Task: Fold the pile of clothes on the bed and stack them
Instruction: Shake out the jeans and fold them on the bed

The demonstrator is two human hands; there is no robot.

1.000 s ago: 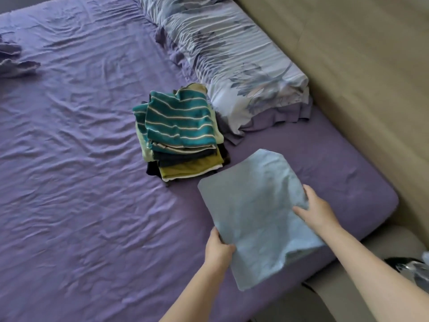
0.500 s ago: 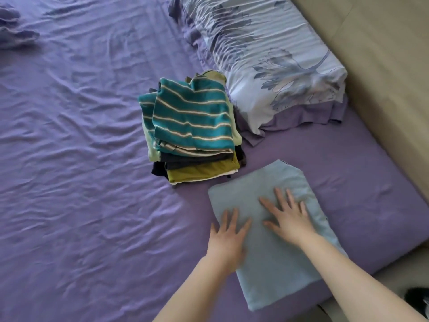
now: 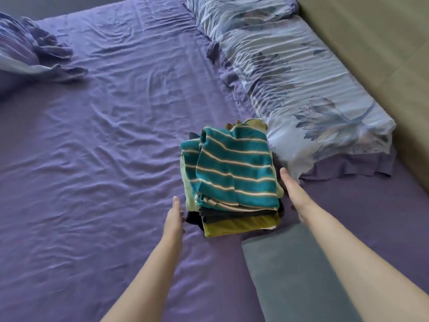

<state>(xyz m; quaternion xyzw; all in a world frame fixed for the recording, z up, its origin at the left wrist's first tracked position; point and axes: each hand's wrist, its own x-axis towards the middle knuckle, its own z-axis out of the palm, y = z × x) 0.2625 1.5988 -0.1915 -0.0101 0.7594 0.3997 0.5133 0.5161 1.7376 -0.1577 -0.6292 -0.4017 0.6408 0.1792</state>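
A stack of folded clothes (image 3: 234,180) sits on the purple bed sheet (image 3: 104,159), topped by a teal garment with white stripes; dark and olive-green layers show beneath. My left hand (image 3: 174,217) is at the stack's left side with straight fingers, close to its lower layers. My right hand (image 3: 293,194) is along the stack's right side, fingers straight. Neither hand grips anything. A folded light-blue garment (image 3: 290,270) lies flat on the sheet near me, partly under my right forearm.
A long pillow with a blue floral pattern (image 3: 301,84) runs along the right, just behind the stack. A beige headboard or wall (image 3: 383,43) stands beyond it. Crumpled blue-purple bedding (image 3: 25,59) lies at the far left.
Both hands have left the folded light-blue garment and reached forward to either side of the stack. The view has moved forward and up the bed.
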